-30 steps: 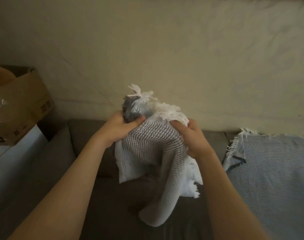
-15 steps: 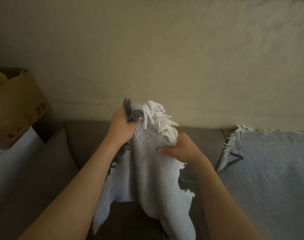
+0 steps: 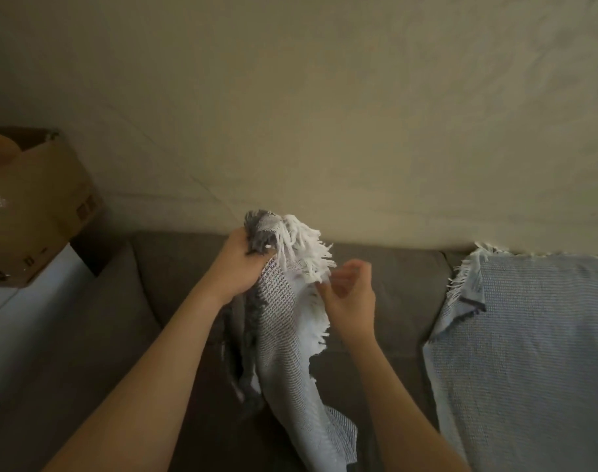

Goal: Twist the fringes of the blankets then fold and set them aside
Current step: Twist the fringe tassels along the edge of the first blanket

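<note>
A grey-and-white woven blanket hangs bunched in front of me over the sofa. My left hand grips its upper corner, where grey fringe and white fringe stick up. Just to the right of the white fringe is my right hand, fingers loosely curled and fingertips at the strands; it is blurred, so whether it pinches a strand is unclear. The blanket's lower end drops out of view at the bottom.
A light blue blanket with white fringe is spread over the brown sofa back at the right. A cardboard box sits on a white surface at the left. A cream wall fills the top.
The blanket has unfurled and hangs longer. My right hand has let go of the cloth and moved right to the white fringe. My left hand keeps its grip on the corner.
</note>
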Demonstrator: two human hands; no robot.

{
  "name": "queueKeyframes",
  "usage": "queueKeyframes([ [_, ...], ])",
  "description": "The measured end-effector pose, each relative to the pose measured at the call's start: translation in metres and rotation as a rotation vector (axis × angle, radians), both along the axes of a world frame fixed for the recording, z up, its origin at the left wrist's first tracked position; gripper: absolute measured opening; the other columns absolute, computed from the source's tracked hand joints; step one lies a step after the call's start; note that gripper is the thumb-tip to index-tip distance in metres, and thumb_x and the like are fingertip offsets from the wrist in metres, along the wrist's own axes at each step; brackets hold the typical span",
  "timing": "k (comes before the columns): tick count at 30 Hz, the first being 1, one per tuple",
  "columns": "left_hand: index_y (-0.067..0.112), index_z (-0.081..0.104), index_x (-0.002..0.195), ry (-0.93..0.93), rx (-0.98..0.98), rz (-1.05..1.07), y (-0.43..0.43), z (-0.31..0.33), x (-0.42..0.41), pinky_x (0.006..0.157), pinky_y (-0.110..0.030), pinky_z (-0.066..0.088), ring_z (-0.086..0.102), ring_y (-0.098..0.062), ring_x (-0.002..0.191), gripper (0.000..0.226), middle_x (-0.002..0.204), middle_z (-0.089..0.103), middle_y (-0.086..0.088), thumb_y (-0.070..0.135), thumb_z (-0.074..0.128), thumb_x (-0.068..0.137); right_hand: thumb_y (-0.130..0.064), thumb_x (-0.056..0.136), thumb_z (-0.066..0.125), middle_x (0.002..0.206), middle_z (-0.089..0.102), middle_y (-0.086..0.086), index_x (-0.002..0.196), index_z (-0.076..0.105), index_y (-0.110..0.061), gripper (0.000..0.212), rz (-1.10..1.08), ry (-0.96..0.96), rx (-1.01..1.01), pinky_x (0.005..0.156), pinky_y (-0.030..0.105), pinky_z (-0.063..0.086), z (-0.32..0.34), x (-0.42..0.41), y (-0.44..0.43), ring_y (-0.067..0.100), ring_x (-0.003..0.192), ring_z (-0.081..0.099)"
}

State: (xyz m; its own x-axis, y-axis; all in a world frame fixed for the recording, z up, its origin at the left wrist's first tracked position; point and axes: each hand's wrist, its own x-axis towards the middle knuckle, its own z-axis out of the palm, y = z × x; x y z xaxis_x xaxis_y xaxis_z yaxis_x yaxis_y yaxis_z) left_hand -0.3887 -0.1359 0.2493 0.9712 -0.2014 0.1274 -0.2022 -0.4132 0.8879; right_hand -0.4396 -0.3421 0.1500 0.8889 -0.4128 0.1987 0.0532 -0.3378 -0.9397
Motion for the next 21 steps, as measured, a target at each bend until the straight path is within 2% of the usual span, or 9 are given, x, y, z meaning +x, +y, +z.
queueKeyframes([
  [3,0.013,0.072,0.090,-0.024,0.004,-0.024,-0.001,0.003,0.000,0.071,-0.023,0.048,0.061,0.003,0.073,0.016,0.081,0.074,0.006,0.006,0.061,0.099,-0.022,0.083,0.086,0.089,0.061,-0.006,0.083,0.059,-0.027,0.028,-0.125,-0.135,-0.189,0.074,0.015,0.044,-0.002,-0.003,0.015,0.004,0.083,0.059],
  [5,0.010,0.075,0.096,-0.039,0.029,-0.030,-0.003,0.002,-0.001,0.071,-0.021,0.050,0.064,0.005,0.077,0.014,0.090,0.076,-0.002,0.005,0.062,0.098,-0.024,0.085,0.083,0.076,0.065,-0.009,0.072,0.062,-0.027,0.025,-0.034,-0.178,-0.149,0.067,0.020,0.047,0.005,-0.006,0.023,0.005,0.075,0.064],
  [7,0.007,0.074,0.094,-0.062,0.050,-0.010,-0.005,0.001,0.000,0.067,-0.021,0.047,0.060,0.011,0.070,0.011,0.087,0.075,-0.002,0.004,0.064,0.096,-0.023,0.087,0.082,0.082,0.072,-0.009,0.090,0.067,-0.025,0.015,0.083,-0.195,-0.054,0.071,0.029,0.056,0.015,-0.010,0.033,0.009,0.080,0.071],
  [10,0.015,0.078,0.101,-0.094,0.105,-0.070,-0.008,-0.002,0.001,0.076,-0.015,0.051,0.066,0.015,0.083,0.014,0.091,0.076,0.008,0.006,0.068,0.095,-0.010,0.080,0.083,0.118,0.062,-0.005,0.131,0.054,-0.026,0.061,0.102,-0.268,0.064,0.087,0.031,0.058,0.035,-0.014,0.043,0.017,0.105,0.068],
  [12,0.017,0.081,0.104,-0.099,0.144,-0.129,-0.005,-0.006,0.005,0.084,-0.025,0.056,0.072,0.003,0.091,0.016,0.095,0.080,0.005,0.008,0.070,0.094,-0.008,0.078,0.083,0.129,0.050,-0.002,0.144,0.053,-0.027,0.075,0.128,-0.314,-0.068,0.096,0.025,0.053,0.044,-0.012,0.042,0.015,0.118,0.059],
  [14,0.020,0.081,0.105,-0.076,0.148,-0.178,-0.002,-0.012,0.007,0.088,-0.032,0.059,0.075,-0.006,0.097,0.018,0.098,0.081,0.005,0.010,0.071,0.094,-0.009,0.081,0.083,0.129,0.048,0.000,0.134,0.067,-0.029,0.060,0.193,-0.331,-0.161,0.101,0.028,0.051,0.046,-0.008,0.037,0.012,0.122,0.055],
  [17,0.025,0.080,0.101,-0.044,0.123,-0.245,-0.001,-0.021,0.004,0.088,-0.033,0.059,0.076,-0.009,0.099,0.014,0.099,0.081,0.008,0.017,0.074,0.092,-0.015,0.084,0.082,0.122,0.053,-0.003,0.113,0.079,-0.031,0.033,0.216,-0.300,-0.175,0.100,0.030,0.052,0.038,-0.002,0.033,0.015,0.118,0.058],
  [19,0.023,0.080,0.095,-0.020,0.098,-0.277,0.000,-0.025,0.002,0.082,-0.033,0.059,0.077,-0.012,0.095,0.010,0.093,0.081,0.005,0.016,0.081,0.088,-0.011,0.084,0.080,0.112,0.053,-0.007,0.104,0.079,-0.030,0.027,0.207,-0.278,-0.164,0.092,0.023,0.051,0.035,-0.002,0.032,0.013,0.108,0.060],
  [21,0.018,0.081,0.101,0.050,0.073,-0.308,0.003,-0.030,0.000,0.081,-0.029,0.058,0.077,-0.013,0.097,0.021,0.095,0.082,0.003,0.014,0.090,0.082,-0.005,0.083,0.079,0.104,0.054,-0.009,0.098,0.077,-0.028,0.027,0.228,-0.269,-0.134,0.082,0.017,0.049,0.034,-0.003,0.033,0.010,0.097,0.060],
])
